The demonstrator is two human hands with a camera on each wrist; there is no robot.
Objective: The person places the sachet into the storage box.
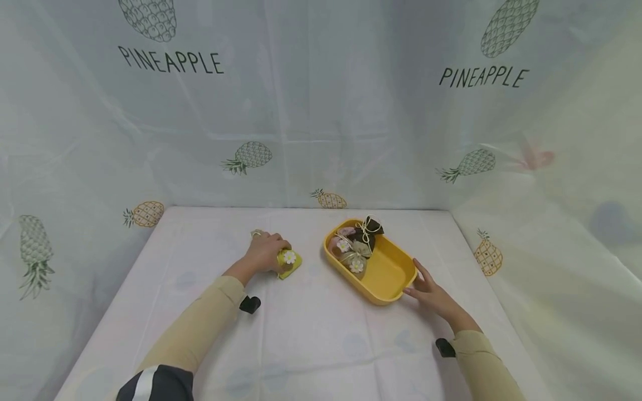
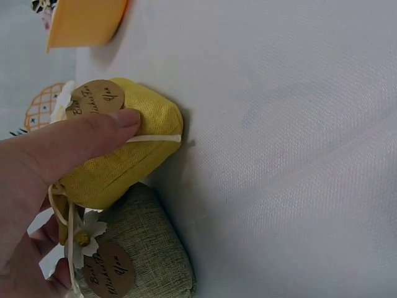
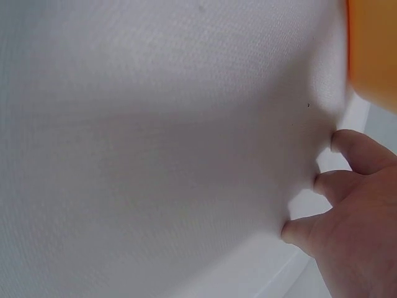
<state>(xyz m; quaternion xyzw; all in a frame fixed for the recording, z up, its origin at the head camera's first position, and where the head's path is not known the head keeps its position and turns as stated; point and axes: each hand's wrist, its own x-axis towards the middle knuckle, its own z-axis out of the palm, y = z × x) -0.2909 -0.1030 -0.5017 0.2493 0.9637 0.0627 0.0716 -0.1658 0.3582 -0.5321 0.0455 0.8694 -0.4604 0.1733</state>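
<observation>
My left hand (image 1: 264, 253) grips a small yellow cloth sachet (image 2: 149, 118), thumb pressed on its side. The sachet has a cord, a white flower and a round paper tag. Right beside it, under the curled fingers in the left wrist view, is a grey-green sachet (image 2: 152, 242) with its own flower and tag. A yellow tray (image 1: 388, 275) lies to the right, several tied sachets (image 1: 356, 248) in pink, dark and beige gathered at its far left end. At the tray's right end rests my right hand (image 1: 433, 295), fingers spread, fingertips down at the white cloth in the right wrist view.
A white cloth covers the table (image 1: 311, 345). Behind and beside it hangs a pale curtain (image 1: 331, 111) with pineapple prints. Dark wrist-worn devices (image 1: 249, 304) stick out below both sleeves.
</observation>
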